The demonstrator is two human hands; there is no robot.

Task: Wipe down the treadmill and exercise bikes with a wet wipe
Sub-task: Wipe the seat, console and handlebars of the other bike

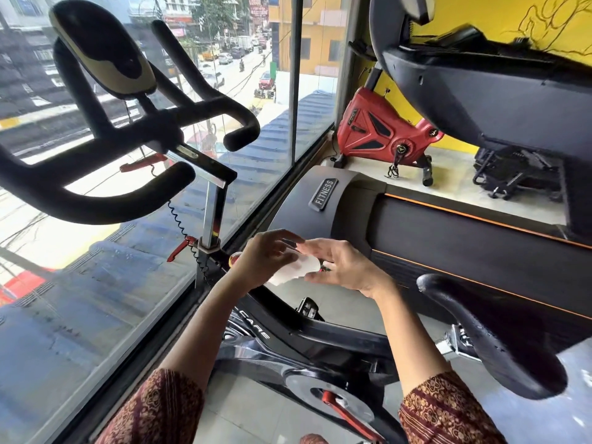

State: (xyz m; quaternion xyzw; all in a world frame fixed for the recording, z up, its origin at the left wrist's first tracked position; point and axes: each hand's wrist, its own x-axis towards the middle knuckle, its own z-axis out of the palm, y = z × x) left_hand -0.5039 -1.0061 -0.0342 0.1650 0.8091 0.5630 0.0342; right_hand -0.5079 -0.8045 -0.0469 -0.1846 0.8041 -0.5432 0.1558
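Observation:
A white wet wipe [296,270] is held between both hands above the black exercise bike's frame [307,334]. My left hand [264,259] grips the wipe's left side with curled fingers. My right hand [344,265] pinches its right end between thumb and fingers. The bike's black handlebars [105,145] and console [102,49] rise at the upper left, and its saddle [493,341] sits at the lower right. A black treadmill [448,232] with orange stripes and a "FITNESS" badge lies just beyond the hands.
A glass wall [96,283] runs along the left, close to the bike. A red exercise bike [381,133] stands at the back by a yellow wall. The treadmill's console [480,81] overhangs at the upper right. Folded black equipment [515,174] lies on the floor behind it.

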